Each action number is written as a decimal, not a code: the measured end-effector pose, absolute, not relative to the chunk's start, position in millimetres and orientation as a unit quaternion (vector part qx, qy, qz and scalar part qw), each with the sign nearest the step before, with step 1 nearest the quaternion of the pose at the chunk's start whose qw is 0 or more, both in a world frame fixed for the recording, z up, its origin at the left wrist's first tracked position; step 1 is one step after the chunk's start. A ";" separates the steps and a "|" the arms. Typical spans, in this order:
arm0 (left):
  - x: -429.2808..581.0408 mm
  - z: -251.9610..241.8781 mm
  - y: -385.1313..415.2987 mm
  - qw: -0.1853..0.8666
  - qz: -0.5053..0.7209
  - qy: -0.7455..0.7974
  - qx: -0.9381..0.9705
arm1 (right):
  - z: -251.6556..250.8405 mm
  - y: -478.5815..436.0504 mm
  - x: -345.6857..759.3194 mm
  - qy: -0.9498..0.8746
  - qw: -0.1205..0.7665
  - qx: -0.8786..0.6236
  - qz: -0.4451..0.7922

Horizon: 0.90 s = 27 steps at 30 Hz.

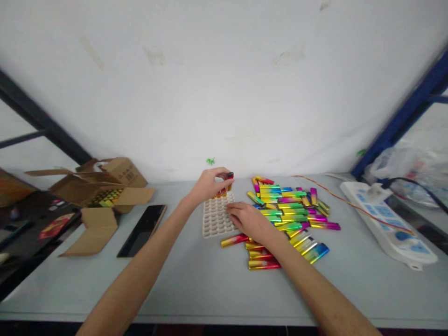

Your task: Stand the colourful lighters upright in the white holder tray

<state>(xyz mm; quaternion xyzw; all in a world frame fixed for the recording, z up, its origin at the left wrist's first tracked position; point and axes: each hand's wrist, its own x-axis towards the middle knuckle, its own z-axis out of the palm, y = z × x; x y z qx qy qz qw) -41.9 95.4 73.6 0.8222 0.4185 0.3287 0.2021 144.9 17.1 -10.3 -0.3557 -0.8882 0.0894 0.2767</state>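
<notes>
Many glossy, oblong lighters (294,218) lie beside a gridded tray (217,217), left hand (209,183) pinching one, right hand (250,221) with grip unclear.

We arched our left hand (209,183), thumb (226,185) and fingers (221,170) pinched, just beyond our right hand (248,218), whose fingers pointed leftward; behind both, our bare forearms (159,247) slanted inward.

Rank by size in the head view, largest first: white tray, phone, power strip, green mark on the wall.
1. Power strip
2. White tray and phone: too close to rank, as the tray is partly covered
3. Green mark
</notes>
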 end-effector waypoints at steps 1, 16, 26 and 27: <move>-42.1 72.4 102.3 0.204 0.298 0.414 0.836 | -11.0 17.5 144.6 -0.889 0.276 -0.356 0.087; -45.2 65.1 135.6 0.194 0.128 0.407 0.883 | -12.4 18.7 141.6 -0.889 0.261 -0.366 0.089; 48.2 72.3 140.9 0.061 0.129 0.375 0.916 | -7.5 16.3 142.8 -0.882 0.260 -0.380 0.099; 63.3 65.9 144.5 0.056 0.119 0.374 0.918 | -5.5 15.3 143.7 -0.882 0.254 -0.383 0.101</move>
